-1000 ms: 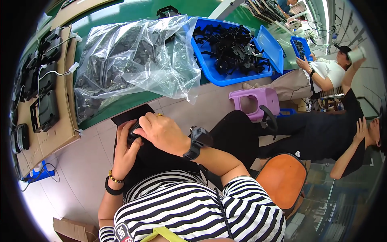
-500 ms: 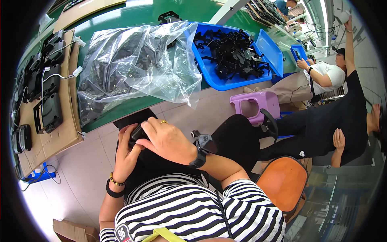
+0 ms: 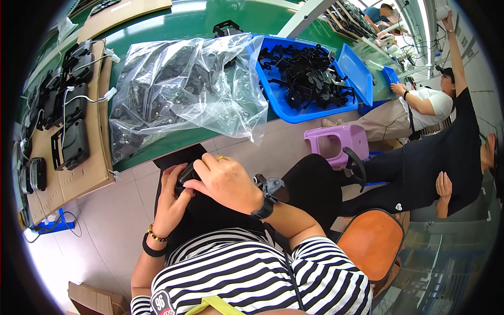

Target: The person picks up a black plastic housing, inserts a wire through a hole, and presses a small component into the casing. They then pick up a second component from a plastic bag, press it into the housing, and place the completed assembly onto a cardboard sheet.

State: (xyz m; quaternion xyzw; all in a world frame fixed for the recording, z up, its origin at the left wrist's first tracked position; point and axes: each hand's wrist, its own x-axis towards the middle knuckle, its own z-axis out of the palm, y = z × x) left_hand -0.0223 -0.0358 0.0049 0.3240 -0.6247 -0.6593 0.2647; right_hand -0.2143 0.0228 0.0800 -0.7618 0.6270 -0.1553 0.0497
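Above my lap, my left hand (image 3: 171, 206) has its fingers wrapped round a small black rounded part (image 3: 186, 174), probably plastic. My right hand (image 3: 227, 179) grips the same part from above and the right, its thumb and fingers closed over it. Most of the part is hidden by my fingers, so its exact kind cannot be made out. Beyond my hands, a clear plastic bag (image 3: 184, 100) full of dark parts lies on the green table (image 3: 157, 148).
At left, black devices (image 3: 73, 144) with white cables lie on cardboard (image 3: 89, 178). A blue bin (image 3: 294, 116) of black brackets (image 3: 310, 79) stands right of the bag. Further right are a purple stool (image 3: 341, 140), an orange seat (image 3: 371, 244) and two people (image 3: 428, 107) close by.
The whole view has shifted slightly, so the table and bag sit a little lower and further right. Both my hands stay closed on the black part, with little other movement.
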